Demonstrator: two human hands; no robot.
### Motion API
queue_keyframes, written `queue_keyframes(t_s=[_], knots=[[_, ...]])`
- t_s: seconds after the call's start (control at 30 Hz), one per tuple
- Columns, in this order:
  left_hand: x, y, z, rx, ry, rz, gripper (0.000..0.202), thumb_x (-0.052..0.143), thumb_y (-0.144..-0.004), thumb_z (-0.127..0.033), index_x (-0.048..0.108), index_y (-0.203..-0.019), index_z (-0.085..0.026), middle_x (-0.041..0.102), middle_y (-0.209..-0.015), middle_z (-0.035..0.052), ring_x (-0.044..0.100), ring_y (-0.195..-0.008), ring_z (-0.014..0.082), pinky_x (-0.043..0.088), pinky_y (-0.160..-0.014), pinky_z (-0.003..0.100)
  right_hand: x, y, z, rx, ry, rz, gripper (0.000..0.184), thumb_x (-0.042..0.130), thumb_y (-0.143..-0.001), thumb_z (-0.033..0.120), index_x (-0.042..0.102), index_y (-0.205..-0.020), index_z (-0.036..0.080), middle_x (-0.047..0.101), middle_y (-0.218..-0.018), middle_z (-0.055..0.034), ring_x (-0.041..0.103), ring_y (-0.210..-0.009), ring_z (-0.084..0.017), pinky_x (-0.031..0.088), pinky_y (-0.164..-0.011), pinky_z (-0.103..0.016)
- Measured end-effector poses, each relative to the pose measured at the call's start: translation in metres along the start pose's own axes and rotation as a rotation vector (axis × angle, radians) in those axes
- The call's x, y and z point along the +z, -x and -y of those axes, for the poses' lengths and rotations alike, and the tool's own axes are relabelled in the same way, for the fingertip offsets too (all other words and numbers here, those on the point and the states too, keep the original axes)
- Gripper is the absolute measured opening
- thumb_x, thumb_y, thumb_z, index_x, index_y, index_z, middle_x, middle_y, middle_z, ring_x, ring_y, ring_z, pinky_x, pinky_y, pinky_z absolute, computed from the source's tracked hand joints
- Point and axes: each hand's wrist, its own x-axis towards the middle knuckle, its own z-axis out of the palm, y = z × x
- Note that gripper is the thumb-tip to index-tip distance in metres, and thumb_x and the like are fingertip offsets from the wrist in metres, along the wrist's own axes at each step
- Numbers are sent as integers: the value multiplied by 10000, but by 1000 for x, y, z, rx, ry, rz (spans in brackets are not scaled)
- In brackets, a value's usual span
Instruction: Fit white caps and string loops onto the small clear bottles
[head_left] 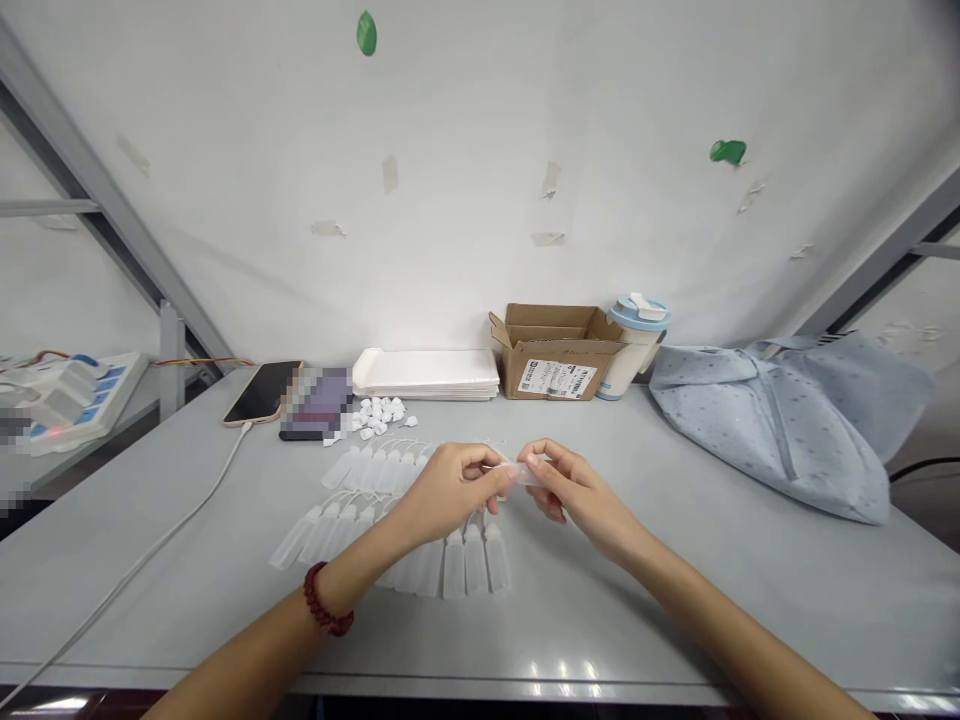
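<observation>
My left hand (450, 487) and my right hand (574, 488) meet above the grey table (675, 590), both pinching one small clear plastic bottle (523, 473) held level between the fingertips. A red bead bracelet (326, 602) circles my left wrist. Under and left of my hands lie rows of several more clear plastic bottles (375, 468) flat on the table, with another row (469, 560) nearer to me. A small heap of white caps (379, 413) sits just beyond them.
At the back stand a stack of white trays (427, 374), an open cardboard box (553, 352) and a blue-lidded cup (634, 345). A blue cloth bag (780, 420) lies right. A phone (262, 393) with a white cable (142, 565) and a power strip (71, 397) are left.
</observation>
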Motion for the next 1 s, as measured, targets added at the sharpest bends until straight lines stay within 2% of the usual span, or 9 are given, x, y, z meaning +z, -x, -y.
queue_keyframes(t_s=[0.13, 0.23, 0.33, 0.47, 0.6, 0.73, 0.83, 0.9, 1.0], knots=[[-5, -5, 4, -71, 136, 13, 385, 511, -824, -449, 585, -641, -118, 584, -590, 12, 562, -493, 101, 438, -487, 205, -2, 1, 0, -148, 133, -97, 301, 533, -819, 458, 526, -925, 176, 418, -582, 55, 370, -505, -85, 318, -487, -226], [-6, -6, 7, -153, 228, 55, 429, 461, -845, -488, 614, -720, -107, 598, -623, 31, 574, -497, 112, 428, -455, 208, -3, 0, -2, -182, 132, -113, 307, 514, -833, 444, 528, -965, 167, 476, -640, 30, 416, -527, -91, 355, -506, -236], [-6, -5, 9, -172, 255, 84, 436, 463, -846, -492, 622, -741, -99, 597, -622, 34, 563, -481, 104, 419, -447, 204, -3, 0, -5, -198, 136, -122, 317, 507, -837, 442, 528, -984, 163, 505, -662, 16, 446, -540, -101, 368, -505, -241], [-7, -4, 7, -95, 245, 96, 385, 491, -845, -447, 602, -692, -112, 570, -596, 8, 535, -481, 87, 428, -475, 200, -3, -1, -8, -222, 162, -121, 297, 488, -851, 432, 544, -942, 155, 508, -624, 22, 448, -513, -98, 367, -503, -245], [-7, -1, 3, 21, 60, 47, 311, 504, -847, -376, 580, -674, -130, 562, -571, -2, 538, -517, 96, 446, -529, 205, -4, -1, -8, -216, 197, -128, 291, 457, -870, 440, 545, -859, 163, 498, -571, 36, 432, -470, -90, 350, -485, -240], [-4, 2, 8, 263, -238, -88, 180, 487, -853, -283, 596, -823, -142, 584, -683, 23, 560, -604, 123, 462, -587, 232, -4, -2, -8, -182, 210, -131, 325, 438, -874, 472, 513, -761, 177, 484, -538, 41, 424, -458, -92, 341, -479, -239], [-3, 2, 13, 412, -401, -149, 172, 456, -864, -244, 598, -892, -151, 605, -767, 55, 561, -652, 137, 467, -616, 249, -4, -2, -8, -168, 210, -127, 360, 428, -874, 488, 470, -682, 186, 474, -518, 44, 415, -446, -90, 338, -479, -240], [-2, 1, 13, 390, -362, -155, 164, 483, -851, -256, 602, -900, -154, 625, -821, 66, 579, -696, 143, 481, -637, 246, -4, -2, -8, -163, 199, -125, 368, 429, -871, 494, 464, -673, 187, 472, -517, 44, 414, -446, -90, 339, -480, -240], [-3, 1, 7, 226, -191, -92, 224, 483, -857, -328, 614, -852, -147, 639, -799, 50, 596, -688, 133, 496, -630, 230, -5, -2, -6, -174, 165, -114, 350, 439, -866, 496, 493, -721, 182, 476, -546, 40, 416, -459, -91, 347, -481, -241]])
